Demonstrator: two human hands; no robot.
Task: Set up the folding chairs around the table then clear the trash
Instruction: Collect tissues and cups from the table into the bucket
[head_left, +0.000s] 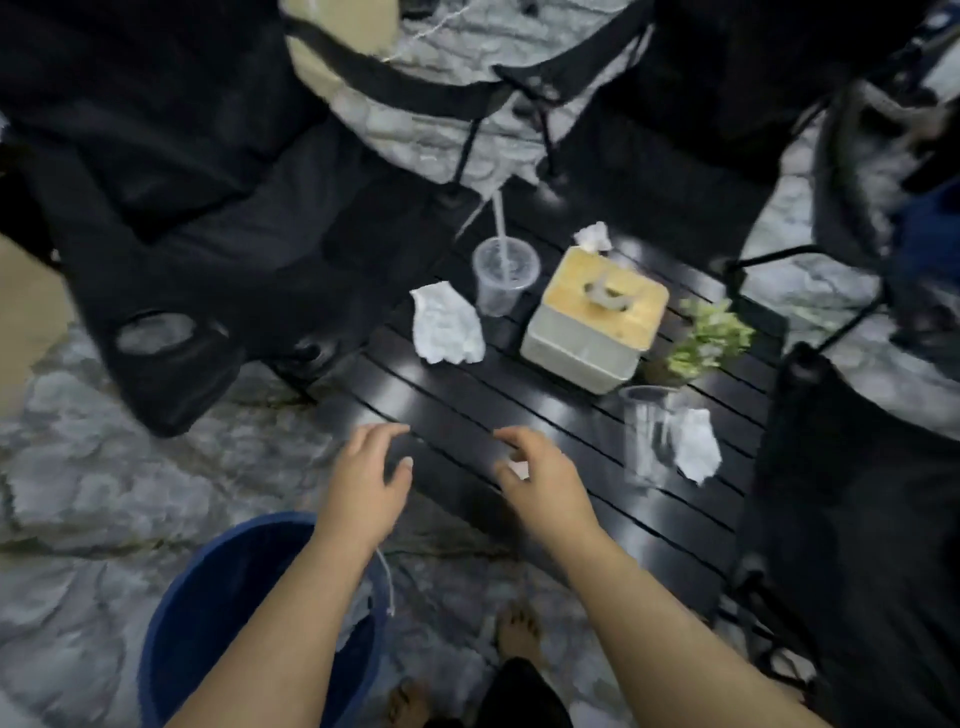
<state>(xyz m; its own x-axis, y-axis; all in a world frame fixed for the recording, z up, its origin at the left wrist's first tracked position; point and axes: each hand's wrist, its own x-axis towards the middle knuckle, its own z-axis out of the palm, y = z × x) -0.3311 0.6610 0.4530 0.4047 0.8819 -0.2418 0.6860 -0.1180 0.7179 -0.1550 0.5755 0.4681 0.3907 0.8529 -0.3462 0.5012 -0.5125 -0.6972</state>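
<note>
A low black slatted table carries the trash: a crumpled white tissue, a clear plastic cup with a straw, a second clear cup with a crumpled tissue beside it, and a small tissue wad behind the tissue box. My left hand hovers open over the table's near left edge. My right hand hovers over the near edge with fingers curled; something small and white shows under them, unclear. Black folding chairs stand unfolded at the left, far side and right.
A blue bin stands on the stone floor by my left forearm, holding some trash. A tissue box with a wooden lid and a small green plant sit on the table. My bare feet are below.
</note>
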